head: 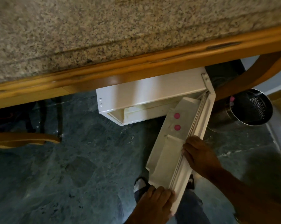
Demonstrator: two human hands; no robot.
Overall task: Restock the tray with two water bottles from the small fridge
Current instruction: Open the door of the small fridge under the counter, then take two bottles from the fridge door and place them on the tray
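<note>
A small white fridge (146, 92) stands under the wood-edged granite counter (104, 38). Its door (172, 152) is swung open toward me, hinged at the right. In the door's inner shelf I see two pink bottle caps (177, 122), one behind the other; the bottle bodies are hidden. My right hand (199, 157) grips the door's top edge near its middle. My left hand (157, 202) holds the door's free end at the bottom of the view. No tray is in view.
A round perforated metal bin (249, 109) stands right of the fridge. A wooden chair (23, 139) sits at the left under the counter. The floor (71, 175) is dark green stone. My feet (140, 185) are just below the door.
</note>
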